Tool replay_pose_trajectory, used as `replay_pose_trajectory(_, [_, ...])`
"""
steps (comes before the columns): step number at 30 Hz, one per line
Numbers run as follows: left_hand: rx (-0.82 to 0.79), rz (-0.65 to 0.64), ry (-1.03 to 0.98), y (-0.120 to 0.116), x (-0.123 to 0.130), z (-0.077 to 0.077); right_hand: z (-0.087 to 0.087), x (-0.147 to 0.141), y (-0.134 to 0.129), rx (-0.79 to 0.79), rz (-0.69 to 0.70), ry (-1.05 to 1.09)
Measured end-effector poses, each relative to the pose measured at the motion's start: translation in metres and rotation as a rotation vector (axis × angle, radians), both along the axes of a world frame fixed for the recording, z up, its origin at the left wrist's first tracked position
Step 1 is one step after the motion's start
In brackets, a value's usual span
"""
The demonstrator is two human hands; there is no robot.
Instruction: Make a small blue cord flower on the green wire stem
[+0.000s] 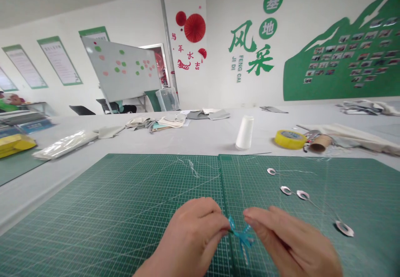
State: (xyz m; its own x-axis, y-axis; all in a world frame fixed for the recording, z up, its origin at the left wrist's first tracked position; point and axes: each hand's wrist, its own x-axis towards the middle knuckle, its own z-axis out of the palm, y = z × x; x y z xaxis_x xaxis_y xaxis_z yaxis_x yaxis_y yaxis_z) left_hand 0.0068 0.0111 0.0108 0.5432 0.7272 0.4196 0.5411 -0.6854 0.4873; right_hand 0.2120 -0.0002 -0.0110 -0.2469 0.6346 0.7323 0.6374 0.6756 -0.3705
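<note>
Above the green cutting mats (150, 193), my left hand (193, 235) pinches the left end of a small blue ribbon-like piece (244, 239) between thumb and fingertips. Several thin blue strands spread out and hang down from it. My right hand (290, 241) is just to the right, its index finger stretched out and fingers bent; its fingertips are beside the strands, and the thumb side is partly hidden. On the right mat lie pale rings with a thin thread, among them one ring (303, 195) near the middle and another (344, 228) nearer me.
A white thread cone (244, 133), yellow tape roll (290, 139) and brown cardboard tube (320, 143) stand or lie behind the mats. Fabric pieces (171, 120) lie farther back. A plastic-wrapped packet (65, 144) and yellow packet (15, 144) are at left. Loose white thread (193, 169) lies on the mat.
</note>
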Motion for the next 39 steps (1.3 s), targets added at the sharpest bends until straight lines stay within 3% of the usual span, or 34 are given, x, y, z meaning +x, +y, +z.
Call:
replay_pose_trajectory(3, [-0.029, -0.089, -0.013, -0.001, 0.001, 0.006, 0.002, 0.000, 0.008, -0.257, 0.056, 0.127])
replay_pose_trajectory(8, [-0.204, -0.169, -0.208, -0.005, 0.003, 0.013, -0.007, 0.002, 0.020, -0.677, 0.089, 0.302])
replay_pose_trajectory(12, [-0.267, -0.132, -0.282, -0.006, 0.003, 0.015, -0.018, -0.006, 0.024, -0.874, 0.152, 0.507])
replay_pose_trajectory(17, [-0.345, 0.005, -0.365, -0.005, 0.003, 0.018, -0.017, -0.020, 0.023, -1.095, 0.305, 0.640])
replay_pose_trajectory(21, [-0.368, 0.102, -0.401, -0.004, 0.002, 0.019, -0.018, -0.025, 0.020, -1.178, 0.330, 0.709])
replay_pose_trajectory(26, [-0.361, 0.102, -0.396, -0.002, -0.002, 0.017, -0.021, -0.025, 0.019, -1.178, 0.344, 0.729])
replay_pose_trajectory(30, [-0.392, 0.181, -0.399, 0.002, -0.005, 0.017, -0.020, -0.020, 0.025, -1.210, 0.348, 0.698])
replay_pose_trajectory(39, [-0.541, 0.263, -0.441, 0.009, -0.014, 0.018, -0.034, 0.031, 0.031, -1.208, 0.187, 0.672])
